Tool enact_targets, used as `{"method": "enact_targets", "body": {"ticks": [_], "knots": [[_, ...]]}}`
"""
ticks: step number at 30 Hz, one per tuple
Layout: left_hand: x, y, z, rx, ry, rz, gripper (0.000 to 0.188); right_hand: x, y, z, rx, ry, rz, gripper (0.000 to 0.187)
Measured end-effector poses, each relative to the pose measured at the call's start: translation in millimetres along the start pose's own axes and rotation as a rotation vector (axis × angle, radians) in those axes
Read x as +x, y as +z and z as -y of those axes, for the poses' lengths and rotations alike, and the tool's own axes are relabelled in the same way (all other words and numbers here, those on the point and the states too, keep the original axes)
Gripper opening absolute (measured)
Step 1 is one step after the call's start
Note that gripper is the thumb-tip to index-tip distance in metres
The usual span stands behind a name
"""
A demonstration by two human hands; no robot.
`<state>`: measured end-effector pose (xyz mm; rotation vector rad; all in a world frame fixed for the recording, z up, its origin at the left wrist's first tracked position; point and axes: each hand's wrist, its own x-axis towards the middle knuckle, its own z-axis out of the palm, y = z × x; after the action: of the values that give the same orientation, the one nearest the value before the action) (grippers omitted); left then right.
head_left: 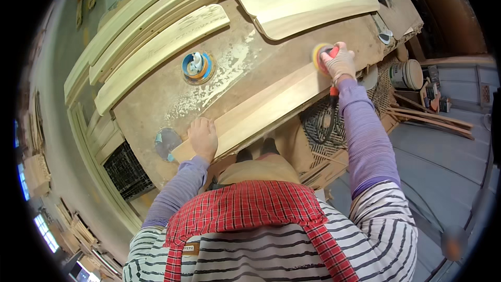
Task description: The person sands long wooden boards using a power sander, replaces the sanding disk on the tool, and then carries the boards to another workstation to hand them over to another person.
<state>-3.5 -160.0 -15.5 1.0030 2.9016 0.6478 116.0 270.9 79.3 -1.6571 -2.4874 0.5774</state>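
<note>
A long pale wooden board (266, 105) lies along the near edge of the worktable (151, 102). Near its left end my left hand (203, 138) presses down on it, bare, with the fingers bent over the wood. My right hand (342, 62), in a light glove, is closed round a red sander (330, 55) with a round yellow pad. The sander stands at the board's far right end, and its pad edge looks blurred. An orange fitting and a dark hose (333, 107) hang from it below my wrist. Beside my left hand lies a grey sanding disc (167, 142).
A blue-rimmed round container (197, 67) with whitish contents stands mid-table, near white smears. Curved wooden pieces (162, 55) lie at the far left, wide panels (308, 0) at the back. A white bucket (407, 74) and wood strips (430, 120) are off the table to the right.
</note>
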Motion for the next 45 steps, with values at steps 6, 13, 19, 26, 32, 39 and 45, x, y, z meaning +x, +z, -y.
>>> {"method": "enact_targets", "body": {"ticks": [6, 13, 19, 26, 32, 39, 45], "knots": [[9.9, 1.0, -0.1, -0.012, 0.039, 0.018, 0.015, -87.7, 31.5, 33.0, 0.068, -0.238, 0.14, 0.047], [41.3, 25.4, -48.6, -0.129, 0.106, 0.032, 0.021, -193.9, 31.7, 44.2, -0.055, -0.39, 0.495, 0.037], [42.0, 26.8, -58.2, -0.077, 0.113, 0.058, 0.022, -72.2, 0.3, -34.2, 0.072, -0.018, 0.01, 0.045], [36.1, 21.6, -53.0, -0.108, 0.141, 0.092, 0.022, -225.3, 44.0, 41.8, -0.087, -0.376, 0.566, 0.054], [37.6, 18.8, -57.0, -0.059, 0.127, 0.122, 0.021, -95.4, 9.3, -32.7, 0.031, -0.084, 0.14, 0.047], [40.2, 25.4, -52.2, -0.053, 0.136, 0.1, 0.019, -91.3, -15.4, 0.1, 0.08, 0.016, 0.279, 0.027], [43.6, 23.4, -52.8, -0.106, 0.191, 0.054, 0.022, -172.0, 45.5, 20.0, -0.011, -0.24, 0.45, 0.049]]}}
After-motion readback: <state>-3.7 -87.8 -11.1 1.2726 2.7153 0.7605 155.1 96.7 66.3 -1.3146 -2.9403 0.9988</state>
